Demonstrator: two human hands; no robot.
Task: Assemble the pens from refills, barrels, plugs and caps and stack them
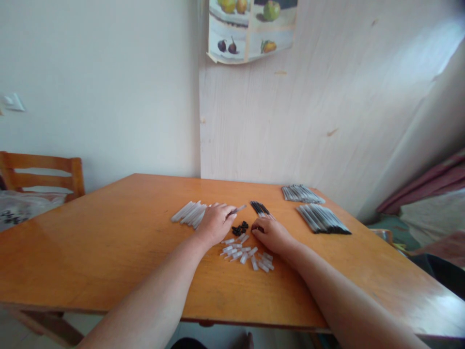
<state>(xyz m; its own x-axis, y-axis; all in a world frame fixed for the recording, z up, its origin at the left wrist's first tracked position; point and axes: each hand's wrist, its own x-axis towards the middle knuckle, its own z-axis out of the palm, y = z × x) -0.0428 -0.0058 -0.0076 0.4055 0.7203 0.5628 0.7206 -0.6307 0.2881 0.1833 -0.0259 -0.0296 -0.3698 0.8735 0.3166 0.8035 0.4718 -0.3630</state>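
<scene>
My left hand (217, 222) is closed around a thin translucent pen barrel (240, 209), whose tip points to the right. Beside that hand lies a row of clear white pen barrels (187, 213). My right hand (269, 233) has its fingers curled and pinched low over the table; whatever is in them is hidden. Just left of its fingertips is a small pile of black pen parts (240, 229). Translucent pen caps (247, 253) lie scattered nearer to me, between the two forearms. Behind my right hand sit thin pen refills (259, 208) with black ends, partly covered by it.
Two bundles of pens, one at the back (302, 194) and one nearer (323, 219), lie on the right of the wooden table (109, 252). A wooden chair (43, 180) stands at the left. The wall with a fruit poster (250, 29) rises behind the table.
</scene>
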